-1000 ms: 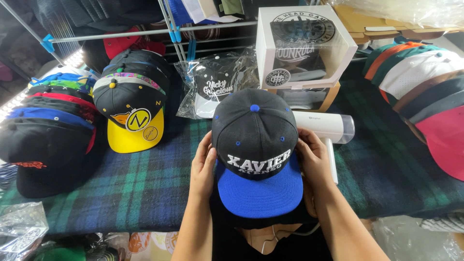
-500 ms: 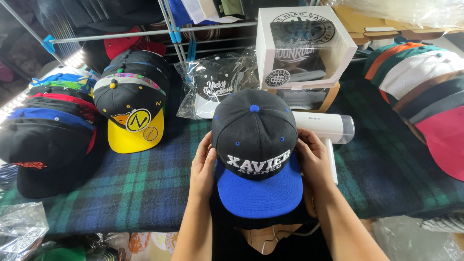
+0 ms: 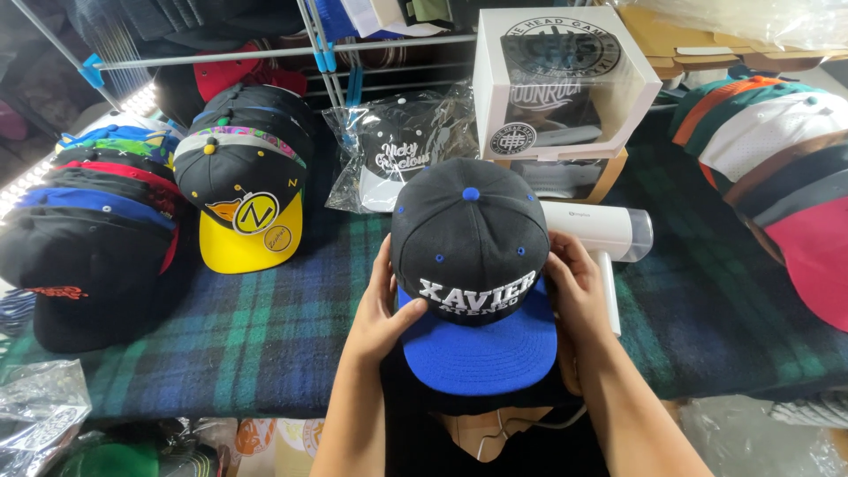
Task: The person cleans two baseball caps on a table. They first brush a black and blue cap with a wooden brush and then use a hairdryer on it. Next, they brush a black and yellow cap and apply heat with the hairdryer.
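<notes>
Both hands, left (image 3: 382, 305) and right (image 3: 574, 287), grasp a black cap (image 3: 473, 265); behind, a windowed white box (image 3: 565, 84) holds another cap.

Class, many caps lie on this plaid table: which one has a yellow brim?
The black cap with the yellow brim, fronting the stack left of both hands. The black cap with the blue brim that they hold differs in brim colour.
</notes>
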